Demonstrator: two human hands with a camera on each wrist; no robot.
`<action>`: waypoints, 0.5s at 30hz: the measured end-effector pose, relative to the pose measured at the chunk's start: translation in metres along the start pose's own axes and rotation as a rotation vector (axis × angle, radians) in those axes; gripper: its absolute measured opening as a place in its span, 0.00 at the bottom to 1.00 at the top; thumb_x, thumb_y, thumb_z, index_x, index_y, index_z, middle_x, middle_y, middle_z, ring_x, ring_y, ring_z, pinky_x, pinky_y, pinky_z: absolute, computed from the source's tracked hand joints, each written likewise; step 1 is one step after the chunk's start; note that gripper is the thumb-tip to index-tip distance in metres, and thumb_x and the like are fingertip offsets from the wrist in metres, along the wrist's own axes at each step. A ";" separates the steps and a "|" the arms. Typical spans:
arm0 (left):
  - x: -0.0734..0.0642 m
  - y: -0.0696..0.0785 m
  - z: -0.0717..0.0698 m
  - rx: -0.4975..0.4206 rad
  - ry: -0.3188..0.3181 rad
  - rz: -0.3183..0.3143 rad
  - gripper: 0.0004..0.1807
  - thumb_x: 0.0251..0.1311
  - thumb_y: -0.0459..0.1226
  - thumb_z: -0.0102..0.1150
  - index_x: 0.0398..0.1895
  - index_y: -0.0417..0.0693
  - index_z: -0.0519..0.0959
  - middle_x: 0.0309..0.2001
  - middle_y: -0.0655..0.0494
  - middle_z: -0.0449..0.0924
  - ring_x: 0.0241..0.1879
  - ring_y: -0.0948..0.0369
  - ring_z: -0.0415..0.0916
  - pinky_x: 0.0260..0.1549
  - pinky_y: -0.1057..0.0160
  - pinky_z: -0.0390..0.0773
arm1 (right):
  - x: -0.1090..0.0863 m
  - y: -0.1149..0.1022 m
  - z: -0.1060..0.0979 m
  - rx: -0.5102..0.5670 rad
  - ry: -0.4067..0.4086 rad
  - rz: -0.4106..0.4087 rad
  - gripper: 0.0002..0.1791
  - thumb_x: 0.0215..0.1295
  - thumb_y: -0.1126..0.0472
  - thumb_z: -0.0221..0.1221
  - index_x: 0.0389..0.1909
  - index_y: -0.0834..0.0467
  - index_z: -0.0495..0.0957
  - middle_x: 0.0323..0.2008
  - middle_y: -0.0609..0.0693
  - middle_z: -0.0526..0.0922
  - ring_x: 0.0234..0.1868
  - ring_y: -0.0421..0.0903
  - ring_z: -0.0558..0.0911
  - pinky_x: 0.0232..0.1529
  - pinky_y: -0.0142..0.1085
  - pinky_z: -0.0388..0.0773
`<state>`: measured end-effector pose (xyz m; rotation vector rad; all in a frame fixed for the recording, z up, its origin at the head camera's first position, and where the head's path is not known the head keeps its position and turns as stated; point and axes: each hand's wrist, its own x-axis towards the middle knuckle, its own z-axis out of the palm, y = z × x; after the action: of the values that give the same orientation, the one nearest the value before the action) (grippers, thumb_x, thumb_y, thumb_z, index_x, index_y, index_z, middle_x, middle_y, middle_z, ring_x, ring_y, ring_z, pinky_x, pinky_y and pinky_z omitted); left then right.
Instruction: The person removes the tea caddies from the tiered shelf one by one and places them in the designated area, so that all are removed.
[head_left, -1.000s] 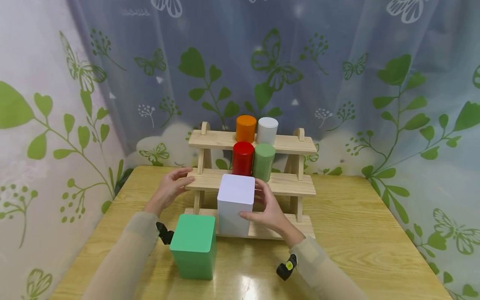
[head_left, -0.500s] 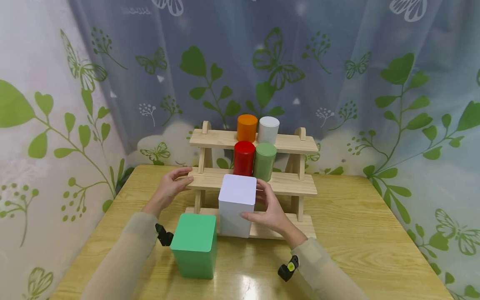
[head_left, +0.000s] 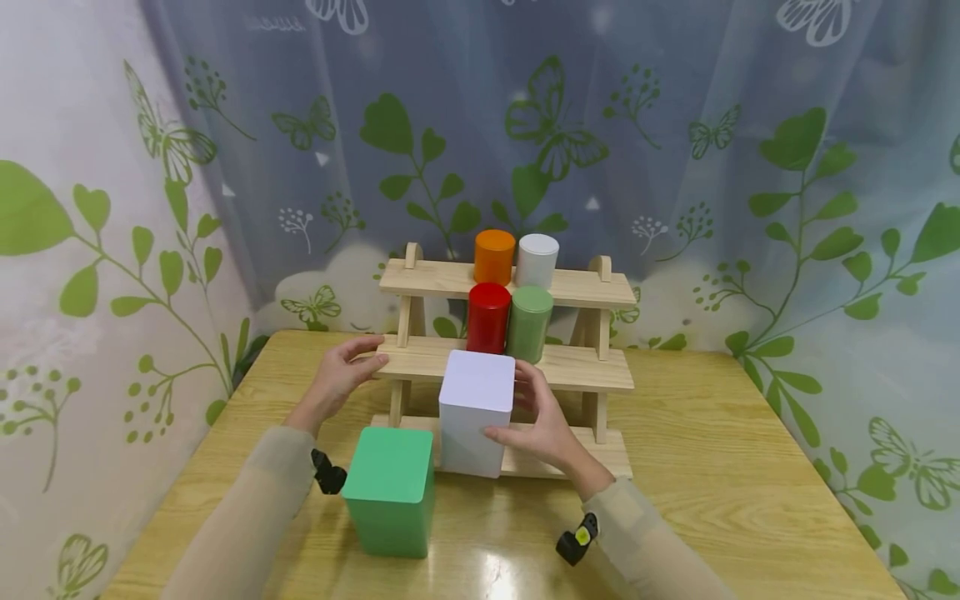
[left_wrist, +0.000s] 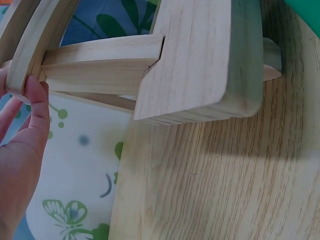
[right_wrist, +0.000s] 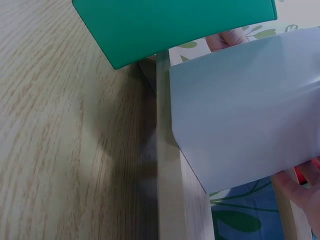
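Observation:
My right hand (head_left: 542, 421) grips a tall white box (head_left: 472, 433) at its right side, thumb on the front face. The box stands upright at the front of the bottom step of a three-tier wooden display stand (head_left: 573, 367); the right wrist view shows its base at the plank's edge. With thumb and fingers, my left hand (head_left: 339, 377) pinches the left end of the stand's middle plank (left_wrist: 25, 75). A green box (head_left: 388, 500) sits on the table in front of the stand, left of the white box.
A red can (head_left: 487, 317) and a light green can (head_left: 529, 323) stand on the middle step. On the top step are an orange can (head_left: 494, 257) and a white can (head_left: 537, 260). Behind the wooden table (head_left: 712, 467) hangs a leaf-patterned curtain (head_left: 675, 167).
The white box has shifted very slightly to the right along the bottom step, my right hand still on it. My left hand keeps its hold on the middle plank.

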<state>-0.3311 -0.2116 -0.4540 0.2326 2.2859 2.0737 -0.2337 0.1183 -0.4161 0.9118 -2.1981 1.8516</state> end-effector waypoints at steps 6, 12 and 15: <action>-0.009 0.018 0.004 -0.036 -0.016 -0.028 0.28 0.60 0.38 0.61 0.63 0.41 0.67 0.63 0.45 0.63 0.47 0.63 0.74 0.43 0.59 0.77 | -0.003 0.000 -0.002 -0.010 0.016 -0.009 0.48 0.42 0.75 0.69 0.65 0.66 0.53 0.56 0.63 0.67 0.55 0.59 0.70 0.53 0.55 0.68; -0.010 0.019 0.004 -0.063 -0.022 -0.043 0.28 0.61 0.35 0.59 0.64 0.40 0.67 0.63 0.44 0.62 0.47 0.64 0.73 0.48 0.50 0.73 | -0.007 -0.005 -0.005 -0.042 0.019 -0.013 0.48 0.41 0.74 0.70 0.65 0.67 0.54 0.56 0.63 0.67 0.55 0.60 0.69 0.52 0.56 0.68; -0.005 0.011 0.003 -0.064 -0.019 -0.041 0.28 0.60 0.37 0.61 0.64 0.42 0.67 0.64 0.45 0.62 0.49 0.62 0.72 0.50 0.48 0.72 | -0.009 -0.008 -0.007 -0.055 0.024 -0.011 0.49 0.41 0.73 0.70 0.65 0.67 0.54 0.56 0.63 0.68 0.55 0.61 0.69 0.52 0.56 0.69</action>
<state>-0.3253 -0.2082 -0.4432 0.2002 2.1904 2.1111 -0.2241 0.1271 -0.4117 0.8854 -2.2142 1.7785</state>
